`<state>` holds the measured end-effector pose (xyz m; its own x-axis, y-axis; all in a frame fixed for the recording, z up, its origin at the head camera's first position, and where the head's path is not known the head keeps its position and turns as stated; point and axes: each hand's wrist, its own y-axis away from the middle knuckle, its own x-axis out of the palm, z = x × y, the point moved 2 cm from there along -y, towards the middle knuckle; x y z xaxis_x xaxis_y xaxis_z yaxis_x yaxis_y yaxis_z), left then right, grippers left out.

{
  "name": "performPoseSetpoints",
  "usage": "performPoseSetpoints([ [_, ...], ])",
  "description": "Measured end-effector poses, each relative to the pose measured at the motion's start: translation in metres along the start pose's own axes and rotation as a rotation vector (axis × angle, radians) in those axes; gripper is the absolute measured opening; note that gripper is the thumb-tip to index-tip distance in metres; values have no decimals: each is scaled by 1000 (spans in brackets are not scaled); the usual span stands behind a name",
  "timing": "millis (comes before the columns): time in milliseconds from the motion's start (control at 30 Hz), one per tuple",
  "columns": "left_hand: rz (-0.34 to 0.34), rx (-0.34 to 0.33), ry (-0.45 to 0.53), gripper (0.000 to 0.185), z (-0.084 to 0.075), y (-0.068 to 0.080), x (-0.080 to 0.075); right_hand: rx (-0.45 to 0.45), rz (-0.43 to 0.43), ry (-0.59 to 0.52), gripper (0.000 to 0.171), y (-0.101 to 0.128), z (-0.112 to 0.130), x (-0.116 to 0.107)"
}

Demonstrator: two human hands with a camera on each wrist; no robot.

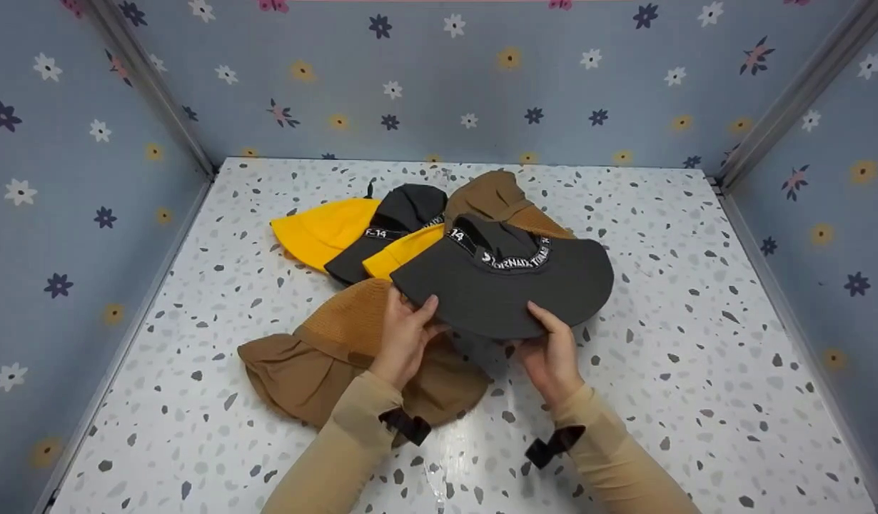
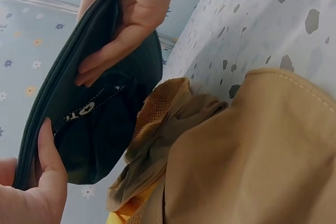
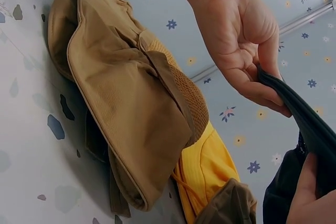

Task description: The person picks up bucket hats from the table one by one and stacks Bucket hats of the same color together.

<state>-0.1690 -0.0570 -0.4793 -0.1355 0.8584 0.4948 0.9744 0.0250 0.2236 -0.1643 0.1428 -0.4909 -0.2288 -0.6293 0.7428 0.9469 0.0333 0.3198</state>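
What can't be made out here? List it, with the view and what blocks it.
- Lettering on the grey hat: head view, the band curves away, so only part reads.
- Second grey hat: head view, yellow hat and the held brim cover most of it.
- Near brown hat: head view, left hand hides part.
- Right hand: right wrist view, cut by the edge.
- Far brown hat: mostly hidden behind.

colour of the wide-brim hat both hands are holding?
Dark grey wide-brim fabric hat with a black-and-white lettered band; clearest in the head view.
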Motion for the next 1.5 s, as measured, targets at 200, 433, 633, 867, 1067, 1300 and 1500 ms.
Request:
performPoseSetpoints([
  [200, 15, -27, -20, 54, 1, 0, -3, 6, -25, -7, 55, 0, 0, -5],
  [433, 10, -33, -7, 55, 4, 0, -4, -9, -27, -49, 61, -1, 0, -7],
  [633, 16, -8, 27, 52, 6, 1, -1, -31, -51, -89, 65, 0, 0, -5],
  [867, 21, -12, 62, 54, 11, 2, 5, -56, -68, -115, 66, 3, -3, -6],
  [1067, 13, -24, 42, 54, 17, 3, 8, -60, -74, -134, 63, 5, -7, -7],
  [1300, 21, -30, 30, 62, 24, 5, 15, -84, -66, -147, 56, 8, -11, -3],
  [1500, 30, -10, 40, 78, 28, 7, 22, -106, -25, -135, 60, 11, -15, 2],
])
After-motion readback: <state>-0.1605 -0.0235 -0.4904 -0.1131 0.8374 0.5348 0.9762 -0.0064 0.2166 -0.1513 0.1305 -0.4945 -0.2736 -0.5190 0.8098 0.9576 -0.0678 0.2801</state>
